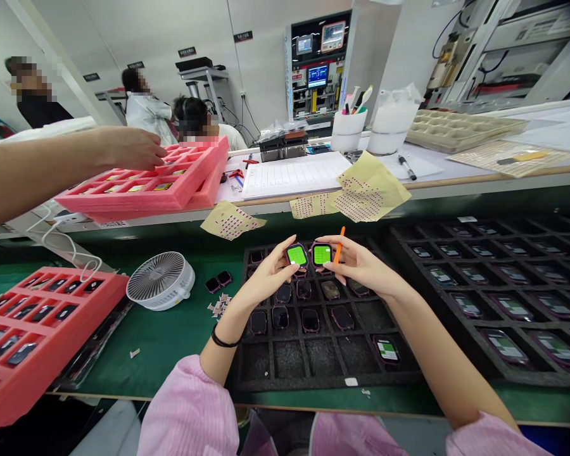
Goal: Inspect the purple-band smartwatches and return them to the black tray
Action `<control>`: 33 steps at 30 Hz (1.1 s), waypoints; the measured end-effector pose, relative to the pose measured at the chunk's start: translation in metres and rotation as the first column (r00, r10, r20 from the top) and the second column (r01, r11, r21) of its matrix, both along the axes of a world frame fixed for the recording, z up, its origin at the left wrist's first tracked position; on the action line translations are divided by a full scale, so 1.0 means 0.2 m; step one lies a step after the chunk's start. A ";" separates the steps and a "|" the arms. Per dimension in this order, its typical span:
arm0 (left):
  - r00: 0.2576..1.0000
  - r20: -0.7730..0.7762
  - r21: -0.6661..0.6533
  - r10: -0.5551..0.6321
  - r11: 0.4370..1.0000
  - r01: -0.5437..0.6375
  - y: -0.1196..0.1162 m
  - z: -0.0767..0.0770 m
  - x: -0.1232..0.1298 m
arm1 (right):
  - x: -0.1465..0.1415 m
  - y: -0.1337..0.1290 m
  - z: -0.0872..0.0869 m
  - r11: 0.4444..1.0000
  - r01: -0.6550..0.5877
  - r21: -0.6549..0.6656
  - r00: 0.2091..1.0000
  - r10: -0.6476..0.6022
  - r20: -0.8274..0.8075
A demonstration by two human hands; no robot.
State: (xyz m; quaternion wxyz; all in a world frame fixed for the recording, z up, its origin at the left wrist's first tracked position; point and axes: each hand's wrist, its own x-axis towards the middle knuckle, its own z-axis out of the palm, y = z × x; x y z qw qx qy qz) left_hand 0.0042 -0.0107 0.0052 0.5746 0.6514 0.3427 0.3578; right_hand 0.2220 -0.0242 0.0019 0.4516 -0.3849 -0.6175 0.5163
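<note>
Green matting covers the table [168, 361] in a bright workshop, with a machine with small screens [318, 69] against the far wall. At far left, a red foam tray [107, 285] holds black watches in its cells, while a co-worker's hand [135, 149] lies over a pink foam tray [123, 202] on the raised shelf behind. Just right of a white fan [160, 280], two loose black watches [218, 280] lie on the mat beside a small heap of paper scraps [217, 306]. A yellow sheet with red dots [230, 220] sits at the shelf edge above them. At centre, the left hand [266, 278], a black band on its wrist, is narrowly closed on a square watch [296, 255] with a glowing green screen, pinching it by the edges. Just beside it, the right hand [361, 263] is also narrow, its fingertips on a second square watch [322, 254], with an orange stick [339, 244] standing up between its fingers. Both watches are held above a black foam tray [313, 383], and this edge grip leaves the screens largely uncovered, which suits handling them cleanly. Farther right, a larger black foam tray [437, 304] holds rows of watches.
</note>
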 end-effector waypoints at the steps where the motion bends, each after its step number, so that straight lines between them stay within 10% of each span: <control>1: 1.000 -0.005 0.011 0.006 1.000 -0.006 0.00 0.00 0.00 | 0.00 0.00 0.00 1.000 0.002 0.004 1.000 -0.002 0.006; 19: 0.999 -0.042 0.152 -0.032 0.988 0.038 -0.02 0.00 0.01 | -0.03 -0.01 -0.01 0.998 0.056 -0.039 0.998 -0.056 0.005; 25: 0.935 -0.283 0.657 0.213 0.753 0.027 -0.05 0.00 0.05 | -0.08 -0.04 -0.02 0.999 0.046 0.002 0.998 -0.046 0.053; 33: 0.845 -0.412 0.782 0.339 0.608 0.137 -0.03 -0.04 0.06 | -0.10 -0.11 -0.02 0.995 0.065 0.072 0.973 -0.080 0.215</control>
